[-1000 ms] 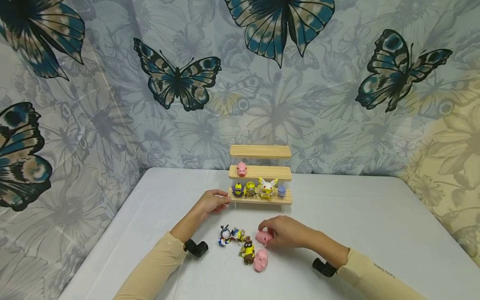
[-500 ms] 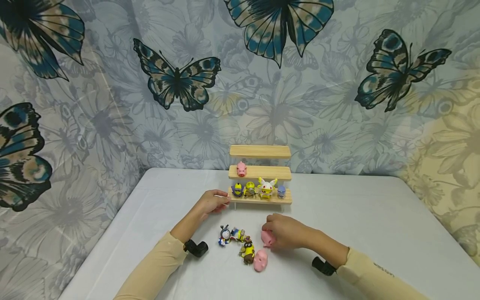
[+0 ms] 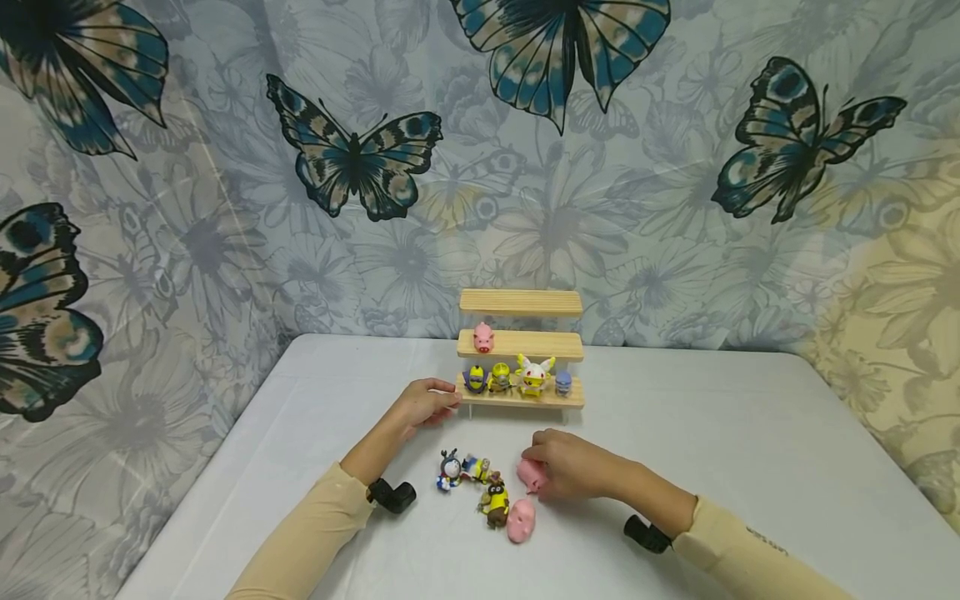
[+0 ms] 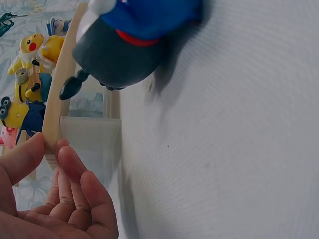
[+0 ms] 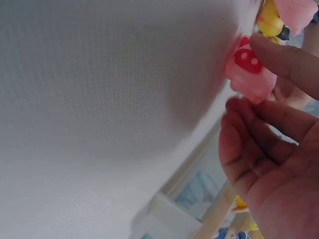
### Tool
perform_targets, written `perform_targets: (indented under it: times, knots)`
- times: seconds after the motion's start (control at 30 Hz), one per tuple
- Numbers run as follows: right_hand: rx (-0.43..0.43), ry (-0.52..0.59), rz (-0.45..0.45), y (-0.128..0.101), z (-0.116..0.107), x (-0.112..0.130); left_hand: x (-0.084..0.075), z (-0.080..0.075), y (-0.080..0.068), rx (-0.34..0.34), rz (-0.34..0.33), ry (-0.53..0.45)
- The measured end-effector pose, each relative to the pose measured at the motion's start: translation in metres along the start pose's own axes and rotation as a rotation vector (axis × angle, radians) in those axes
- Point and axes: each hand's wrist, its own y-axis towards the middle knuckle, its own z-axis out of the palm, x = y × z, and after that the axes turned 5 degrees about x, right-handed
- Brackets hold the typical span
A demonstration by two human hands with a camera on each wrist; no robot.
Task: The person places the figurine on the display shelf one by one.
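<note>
Pink and rubbery-looking, the small pig (image 3: 531, 473) sits on the white table (image 3: 750, 450) under the right hand (image 3: 572, 463), whose thumb and fingers (image 5: 279, 55) curl round it in a pinch; the right wrist view shows its red snout between them. It looks light, squat and a little soft, so a gentle pinch across its round sides should hold it, though the smooth skin could slip. A second pig (image 3: 521, 522) lies just nearer the person than that hand, with a yellow figure (image 3: 495, 502) beside it and a blue figure (image 3: 450, 471) between the two hands. The left hand (image 3: 426, 403) rests with loosely bent fingers (image 4: 70, 164) touching the end of the wooden shelf (image 3: 521, 398), steadying its lowest board without gripping anything else.
</note>
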Motion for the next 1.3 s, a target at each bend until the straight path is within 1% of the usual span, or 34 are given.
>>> perform_targets:
  times: [0.07,0.17,0.27,0.4,0.5,0.67,0.83,0.97,1.07,1.2,1.3]
  knots:
    - [0.01,-0.008,0.015,0.001,0.0,0.001,0.0,0.0,0.0,-0.002,0.001,-0.001]
    - [0.056,0.002,0.023,0.003,0.0,0.004,0.0,0.0,0.0,-0.003,0.005,-0.001]
    - [0.084,-0.013,-0.015,0.003,-0.002,0.005,0.0,0.0,-0.001,-0.003,0.008,-0.002]
    - [0.064,-0.076,-0.069,0.002,-0.004,0.004,-0.001,0.001,-0.001,-0.001,0.008,-0.005]
    - [0.071,-0.102,-0.058,0.001,-0.006,0.005,-0.001,0.001,-0.001,0.0,0.006,-0.004]
    - [0.09,-0.12,-0.01,-0.002,-0.011,0.006,-0.002,0.0,-0.002,0.001,0.002,-0.006]
    - [0.068,-0.134,0.001,-0.003,-0.012,0.005,-0.002,0.0,-0.003,0.002,0.002,-0.008]
    - [0.059,-0.101,0.033,-0.002,-0.015,0.005,-0.001,-0.001,-0.003,-0.002,0.005,-0.01]
    - [0.072,-0.034,0.068,-0.003,-0.022,0.004,-0.001,-0.001,-0.003,0.0,0.01,-0.014]
    - [0.078,0.044,0.077,-0.006,-0.034,0.002,-0.001,0.0,-0.003,0.01,0.007,-0.021]
    - [0.076,0.077,0.086,-0.006,-0.043,0.0,0.0,-0.001,-0.003,0.013,0.012,-0.02]
